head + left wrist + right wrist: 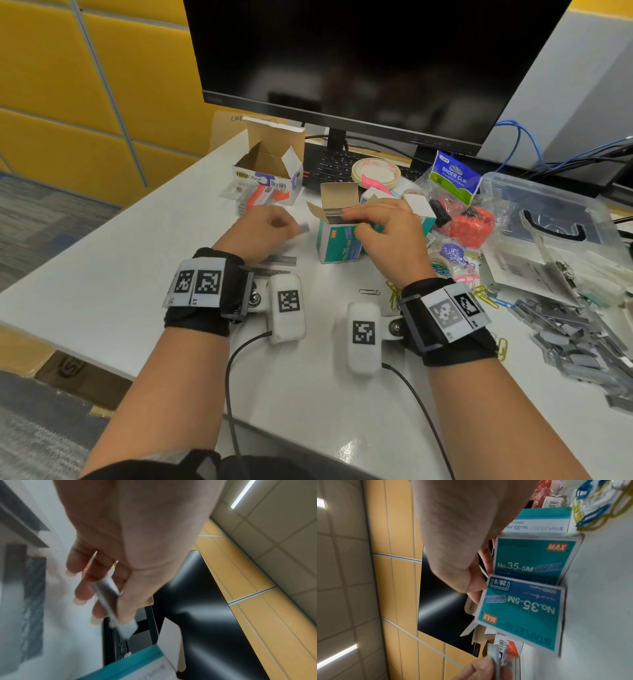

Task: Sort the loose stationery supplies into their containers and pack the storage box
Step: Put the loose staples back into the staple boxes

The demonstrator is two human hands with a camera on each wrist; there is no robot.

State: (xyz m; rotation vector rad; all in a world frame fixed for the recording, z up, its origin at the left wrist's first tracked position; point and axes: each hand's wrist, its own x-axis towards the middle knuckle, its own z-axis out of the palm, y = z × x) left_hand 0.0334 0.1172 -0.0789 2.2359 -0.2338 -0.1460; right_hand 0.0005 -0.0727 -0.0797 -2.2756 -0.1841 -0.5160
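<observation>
White desk point(102, 274) in front of a dark monitor point(359, 61) is cluttered with stationery. Sorting looks to be at an early stage: a grey heap of staple strips point(565, 335) and coloured wire paper clips point(486, 294) lie loose on the right, and the clear plastic storage box point(548, 212) seems to hold almost nothing. Left hand point(260, 229) pinches a thin, metallic staple strip point(109, 596) just beside the open teal cardboard staple box point(339, 236). Right hand point(387, 226) grips that box's top, fingers curled over the packed strips inside.
</observation>
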